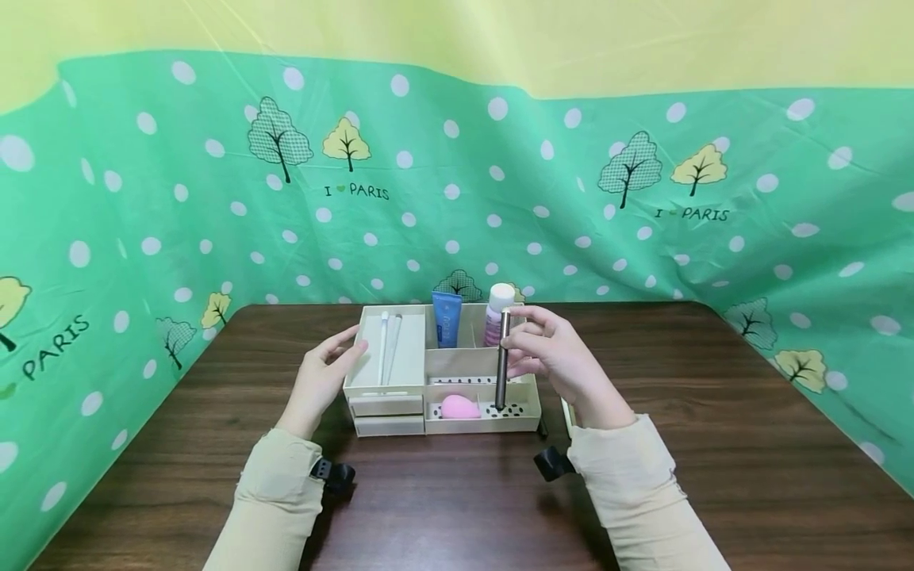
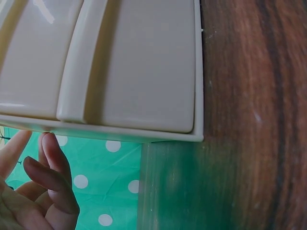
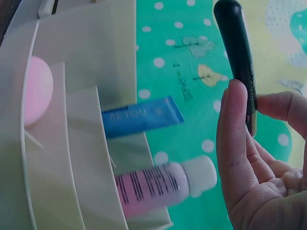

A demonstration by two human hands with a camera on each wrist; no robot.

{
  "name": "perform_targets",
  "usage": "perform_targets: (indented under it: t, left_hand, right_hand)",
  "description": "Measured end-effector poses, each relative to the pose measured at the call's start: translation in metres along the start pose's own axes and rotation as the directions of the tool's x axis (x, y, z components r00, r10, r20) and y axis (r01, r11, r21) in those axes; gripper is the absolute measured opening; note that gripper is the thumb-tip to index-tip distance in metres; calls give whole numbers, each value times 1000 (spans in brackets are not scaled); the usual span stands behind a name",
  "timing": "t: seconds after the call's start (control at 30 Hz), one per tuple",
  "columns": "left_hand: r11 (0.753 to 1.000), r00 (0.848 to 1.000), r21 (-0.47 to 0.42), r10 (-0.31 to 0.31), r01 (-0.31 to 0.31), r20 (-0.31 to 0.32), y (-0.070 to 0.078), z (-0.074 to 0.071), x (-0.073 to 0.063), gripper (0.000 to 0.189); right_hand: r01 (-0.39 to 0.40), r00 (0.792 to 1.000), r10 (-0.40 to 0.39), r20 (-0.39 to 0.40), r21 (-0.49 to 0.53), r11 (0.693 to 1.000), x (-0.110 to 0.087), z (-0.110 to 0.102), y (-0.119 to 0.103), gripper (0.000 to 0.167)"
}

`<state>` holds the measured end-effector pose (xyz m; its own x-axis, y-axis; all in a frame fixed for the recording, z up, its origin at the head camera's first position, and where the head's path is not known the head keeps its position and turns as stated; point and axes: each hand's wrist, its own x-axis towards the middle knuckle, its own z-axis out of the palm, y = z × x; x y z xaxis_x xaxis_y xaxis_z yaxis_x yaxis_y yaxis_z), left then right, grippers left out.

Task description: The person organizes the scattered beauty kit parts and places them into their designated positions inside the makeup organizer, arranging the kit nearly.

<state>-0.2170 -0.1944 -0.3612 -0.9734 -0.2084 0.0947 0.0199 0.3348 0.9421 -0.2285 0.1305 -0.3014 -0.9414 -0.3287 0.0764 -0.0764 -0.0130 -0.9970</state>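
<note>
A cream desktop organizer (image 1: 389, 388) stands on the table, with drawers at its left and open compartments at its right. My left hand (image 1: 321, 377) rests against its left side, thumb at the top edge; the left wrist view shows fingertips (image 2: 48, 136) touching the side wall. My right hand (image 1: 564, 357) pinches a dark, slim cosmetic tube (image 3: 238, 52) between thumb and fingers. In the head view the tube stands nearly upright over the front right compartment. A pink makeup sponge (image 1: 460, 408) lies in the front compartment. Behind are a blue squeeze tube (image 1: 447, 321) and a white-capped pink bottle (image 3: 156, 184).
Two slim pale sticks (image 1: 385, 349) lie on the organizer's flat top. A pale-edged object (image 1: 567, 416) shows partly behind my right wrist. The dark wooden table (image 1: 443, 507) reaches back to a green dotted curtain (image 1: 457, 198).
</note>
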Motion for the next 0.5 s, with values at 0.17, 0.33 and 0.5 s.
perform_targets:
  t: [0.17, 0.33, 0.5]
  left_hand:
    - [1000, 1000, 15, -3, 3, -2, 1, 1, 0, 47]
    - [1000, 1000, 8, -8, 8, 1, 2, 0, -1, 48]
    - [1000, 1000, -4, -6, 6, 5, 1, 0, -2, 48]
  right_hand:
    - [-1, 1000, 0, 28, 13, 1000, 7, 16, -4, 57]
    - [-22, 999, 21, 47, 7, 1000, 15, 34, -9, 58]
    - [-48, 997, 48, 64, 7, 999, 24, 50, -9, 57]
